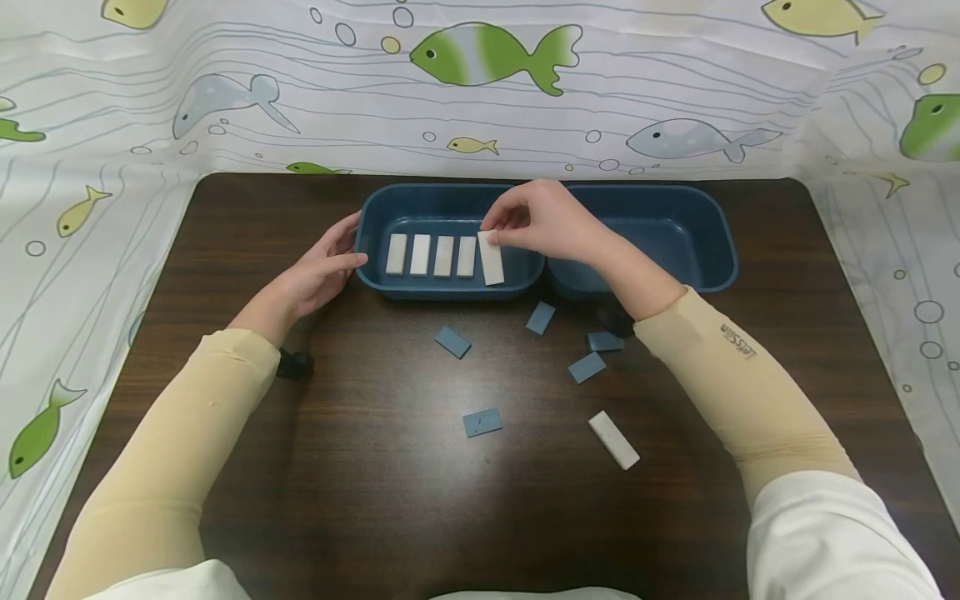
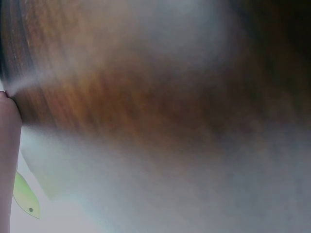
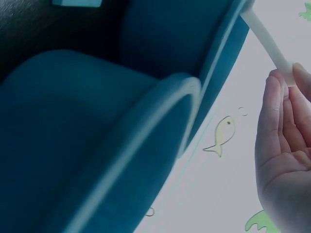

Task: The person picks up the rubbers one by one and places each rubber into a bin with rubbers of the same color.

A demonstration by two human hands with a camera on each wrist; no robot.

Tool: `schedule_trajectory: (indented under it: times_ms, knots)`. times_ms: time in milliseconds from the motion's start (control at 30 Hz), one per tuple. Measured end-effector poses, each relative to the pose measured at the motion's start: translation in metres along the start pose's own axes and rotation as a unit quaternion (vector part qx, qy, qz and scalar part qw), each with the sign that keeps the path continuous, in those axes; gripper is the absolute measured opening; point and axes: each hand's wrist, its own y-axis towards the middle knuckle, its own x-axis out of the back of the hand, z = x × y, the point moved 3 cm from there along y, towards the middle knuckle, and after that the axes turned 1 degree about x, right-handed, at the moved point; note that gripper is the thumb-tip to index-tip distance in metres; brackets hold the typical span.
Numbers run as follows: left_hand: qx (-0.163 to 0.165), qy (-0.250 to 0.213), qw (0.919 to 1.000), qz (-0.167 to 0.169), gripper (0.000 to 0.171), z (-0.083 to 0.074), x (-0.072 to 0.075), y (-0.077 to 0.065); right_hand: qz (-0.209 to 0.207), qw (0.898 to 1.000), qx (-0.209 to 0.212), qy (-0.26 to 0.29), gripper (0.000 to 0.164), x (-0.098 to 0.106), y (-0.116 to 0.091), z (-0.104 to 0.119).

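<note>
My right hand pinches the upper end of a white rectangular block between thumb and fingertips. The block leans above the right part of the left blue bin, beside several white blocks standing in a row inside it. In the right wrist view, the right hand holds the block by one end, next to the bin rim. My left hand holds the bin's left end, thumb at the rim and fingers along the outside. The left wrist view shows only a sliver of that hand.
A second blue bin stands against the first one's right end. Several small blue blocks lie scattered on the dark wooden table. Another white block lies at the front right. A fish-printed curtain surrounds the table's back and sides.
</note>
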Motion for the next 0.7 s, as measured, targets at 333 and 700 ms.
schedule_trajectory:
  times_ms: [333,700]
  knots:
    - [-0.003,-0.007,1.0000,0.002,0.076,0.001,0.000,0.000,-0.015,1.000,-0.024,0.013,0.018,-0.004,0.010,-0.021]
    - [0.001,-0.002,1.0000,-0.006,0.079,0.001,0.000,0.001,-0.001,0.999,-0.038,0.006,0.018,-0.006,0.022,-0.039]
